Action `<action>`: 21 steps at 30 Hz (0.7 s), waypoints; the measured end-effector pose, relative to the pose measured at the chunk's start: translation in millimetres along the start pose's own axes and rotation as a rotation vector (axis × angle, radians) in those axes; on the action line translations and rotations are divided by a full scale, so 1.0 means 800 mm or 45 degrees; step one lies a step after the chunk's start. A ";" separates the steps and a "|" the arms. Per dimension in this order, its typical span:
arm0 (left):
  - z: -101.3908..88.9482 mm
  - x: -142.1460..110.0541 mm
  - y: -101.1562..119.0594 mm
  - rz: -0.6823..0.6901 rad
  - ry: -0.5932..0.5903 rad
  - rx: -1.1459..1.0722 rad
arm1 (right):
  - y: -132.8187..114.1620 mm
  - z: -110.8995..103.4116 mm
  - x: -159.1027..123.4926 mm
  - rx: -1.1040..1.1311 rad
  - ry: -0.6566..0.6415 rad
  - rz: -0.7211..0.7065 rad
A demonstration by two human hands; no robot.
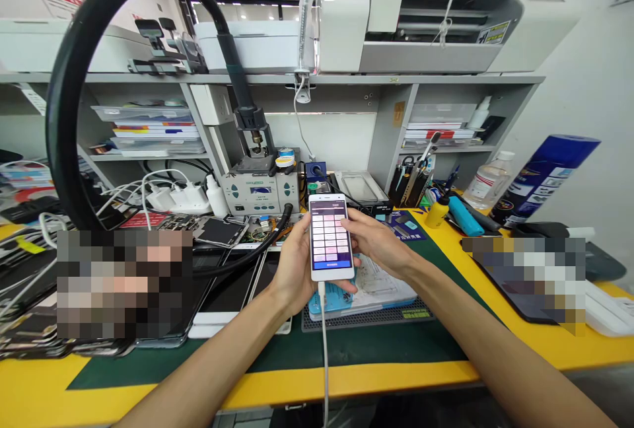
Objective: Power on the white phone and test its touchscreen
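A white smartphone (332,238) is held upright above the bench, its lit screen showing a grid of pale pink and white boxes with a blue bar at the bottom. My left hand (291,268) wraps round its left side and back. Against the upper right edge, my right hand (375,238) grips the phone, with a fingertip on the screen; its other fingers are partly hidden. A white charging cable (324,342) runs from the phone's bottom end down past the bench edge. Beneath the phone lies a blue and white packet (381,286) on a dark perforated pad (366,323).
Stacked phones and parts lie left, partly blurred out. Behind stands a grey rework station (260,193) with a thick black hose (62,84). A pen holder (413,180), clear bottle (488,180) and blue spray can (547,177) stand right. A green mat (396,345) covers the yellow bench.
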State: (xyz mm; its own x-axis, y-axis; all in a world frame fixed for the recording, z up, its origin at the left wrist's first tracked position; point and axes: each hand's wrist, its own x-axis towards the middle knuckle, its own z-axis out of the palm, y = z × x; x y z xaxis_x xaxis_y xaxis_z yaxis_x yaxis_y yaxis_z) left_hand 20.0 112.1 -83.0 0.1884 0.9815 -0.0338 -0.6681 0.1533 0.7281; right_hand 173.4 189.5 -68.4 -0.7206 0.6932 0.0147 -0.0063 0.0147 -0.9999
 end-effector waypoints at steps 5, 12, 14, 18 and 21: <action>0.003 -0.001 0.000 0.004 -0.005 0.018 | -0.002 0.006 0.000 -0.024 -0.021 -0.007; 0.003 0.000 -0.001 0.042 0.006 0.085 | -0.008 0.001 -0.006 -0.179 -0.097 -0.061; 0.002 -0.001 -0.002 0.055 0.026 0.109 | -0.009 -0.003 -0.008 -0.161 -0.198 -0.124; 0.002 -0.001 -0.004 0.060 0.019 0.119 | -0.007 0.001 -0.008 -0.143 -0.116 -0.103; 0.002 -0.001 -0.005 0.033 -0.004 0.096 | -0.005 0.012 -0.006 -0.103 0.167 -0.149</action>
State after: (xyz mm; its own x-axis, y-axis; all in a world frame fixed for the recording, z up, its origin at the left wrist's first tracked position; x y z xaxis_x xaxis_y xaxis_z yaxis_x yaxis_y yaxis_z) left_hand 23.1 110.4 -84.8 0.1744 0.9846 -0.0124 -0.6165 0.1189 0.7783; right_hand 170.3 179.8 -64.9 -0.6216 0.7712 0.1370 -0.0252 0.1551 -0.9876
